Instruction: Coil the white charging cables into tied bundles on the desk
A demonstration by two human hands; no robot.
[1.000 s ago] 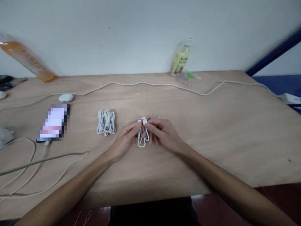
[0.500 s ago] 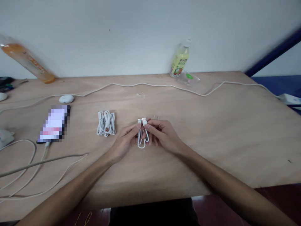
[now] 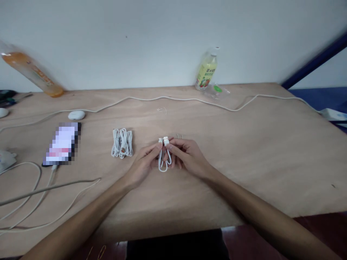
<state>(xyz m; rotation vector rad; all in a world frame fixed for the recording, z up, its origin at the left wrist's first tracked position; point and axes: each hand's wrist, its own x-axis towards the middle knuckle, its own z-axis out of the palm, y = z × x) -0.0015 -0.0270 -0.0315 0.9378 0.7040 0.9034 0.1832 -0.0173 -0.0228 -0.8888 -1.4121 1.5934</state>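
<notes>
A white USB cable (image 3: pixel 162 169) is held between both hands over the middle of the table, folded into loops that hang below the fingers. My left hand (image 3: pixel 148 159) pinches the cable near one connector. My right hand (image 3: pixel 187 153) pinches it by the USB plug (image 3: pixel 166 140), whose metal end points away from me. The two connector ends sit side by side. Behind my right fingers lie a couple of short thin pieces (image 3: pixel 180 136). To the left, several coiled white cables (image 3: pixel 122 143) lie bundled together on the table.
A phone (image 3: pixel 62 144) with a charging cord lies at left, near a white earbud case (image 3: pixel 76 115). A long white cord (image 3: pixel 162 97) crosses the table's back. An orange drink bottle (image 3: pixel 35 76) and a yellow drink bottle (image 3: pixel 206 72) lean on the wall. A clear wrapper (image 3: pixel 217 91) lies nearby.
Almost nothing differs. The whole view has shifted very slightly, while both hands keep the same grip on the cable.
</notes>
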